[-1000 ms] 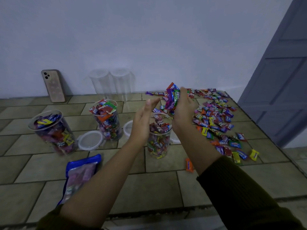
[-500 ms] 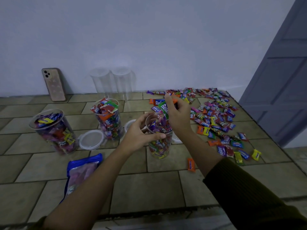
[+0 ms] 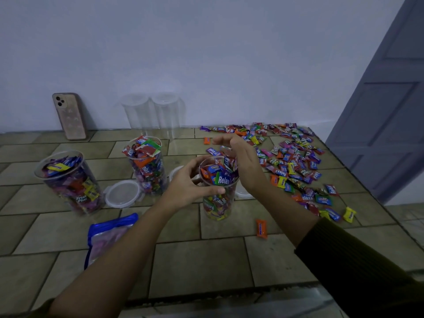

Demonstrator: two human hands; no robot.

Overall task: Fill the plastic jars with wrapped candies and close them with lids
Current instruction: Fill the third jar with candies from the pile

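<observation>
A clear plastic jar (image 3: 218,203) full of wrapped candies stands upright in the middle of the tiled surface. My left hand (image 3: 190,183) wraps around its upper rim from the left. My right hand (image 3: 243,161) hovers over and behind the jar's mouth, fingers spread and nothing in it. A wide pile of loose wrapped candies (image 3: 291,161) covers the right side. Two more filled, lidless jars stand at the left (image 3: 71,184) and centre-left (image 3: 146,166). Two empty jars (image 3: 153,113) stand against the wall. A round clear lid (image 3: 122,193) lies between the filled jars.
A phone (image 3: 70,115) leans on the wall at back left. A blue candy bag (image 3: 107,237) lies flat by my left forearm. One orange candy (image 3: 261,228) lies alone in front of the jar. Other lids show partly behind my hands. A grey door (image 3: 385,111) stands at the right.
My right hand held a bunch of candies above the jar, lowered them in, and is now spread with nothing in it. My left hand closed around the jar's rim.
</observation>
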